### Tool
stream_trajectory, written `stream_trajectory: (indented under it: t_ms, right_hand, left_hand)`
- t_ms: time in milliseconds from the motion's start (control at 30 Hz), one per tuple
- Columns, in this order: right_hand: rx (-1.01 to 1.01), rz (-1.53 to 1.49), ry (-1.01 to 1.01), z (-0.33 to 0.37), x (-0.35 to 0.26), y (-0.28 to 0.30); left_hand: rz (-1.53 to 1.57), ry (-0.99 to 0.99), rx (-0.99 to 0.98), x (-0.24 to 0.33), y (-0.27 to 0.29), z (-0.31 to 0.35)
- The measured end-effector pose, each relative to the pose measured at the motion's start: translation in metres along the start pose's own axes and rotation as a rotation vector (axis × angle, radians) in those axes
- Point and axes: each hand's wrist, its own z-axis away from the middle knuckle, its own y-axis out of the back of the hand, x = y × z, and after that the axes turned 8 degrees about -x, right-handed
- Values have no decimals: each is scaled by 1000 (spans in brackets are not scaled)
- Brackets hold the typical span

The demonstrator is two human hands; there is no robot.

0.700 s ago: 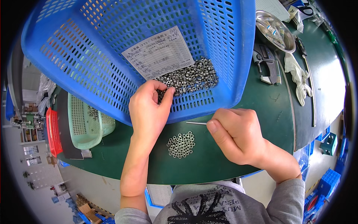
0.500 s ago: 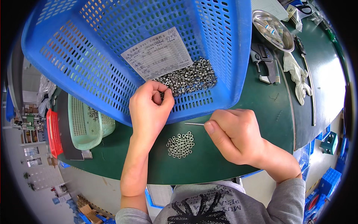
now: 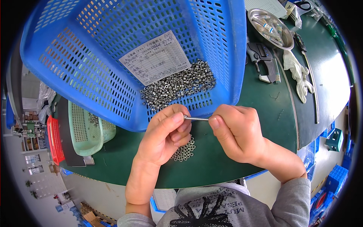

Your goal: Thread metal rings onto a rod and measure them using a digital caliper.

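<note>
My right hand (image 3: pixel 242 134) is closed around a thin metal pin (image 3: pixel 198 119) that points left. At its tip, my left hand (image 3: pixel 159 136) pinches a small metal ring (image 3: pixel 185 117) between thumb and forefinger. The ring meets the pin's end; whether the pin has entered its hole I cannot tell. Beyond my hands a tilted blue plastic basket (image 3: pixel 94 89) holds a heap of small metal rings (image 3: pixel 181 85) and a paper card (image 3: pixel 155 58). A flat cluster of the same rings (image 3: pixel 185 152) lies on the green table, partly hidden by my left hand.
On the left sit a pale green basket (image 3: pixel 86 145) and a red basket (image 3: pixel 56 140). To the right are a digital micrometer (image 3: pixel 264 60), a round steel dish (image 3: pixel 285 44) with small packets, a white glove (image 3: pixel 297 77) and a long caliper (image 3: pixel 312 81). The green table (image 3: pixel 121 166) curves at its near edge.
My left hand has come out of the blue basket toward me with a ring, bringing it to the pin's tip. My right hand stays almost in place, still gripping the pin.
</note>
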Motion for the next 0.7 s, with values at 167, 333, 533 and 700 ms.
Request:
stream_trajectory:
  t_ms: [167,333,533,700]
  right_hand:
    - [1,100,31,1,1,-1]
    - [-43,157,55,0,2,-1]
    - [-84,325,140,-1,2,-3]
    - [-233,180,16,1,-3,-2]
  left_hand:
    - [-127,-76,48,-2,2,0]
    - [-188,-97,67,0,9,3]
    - [-393,-107,123,-5,6,2]
    - [-266,-27,25,-13,8,5]
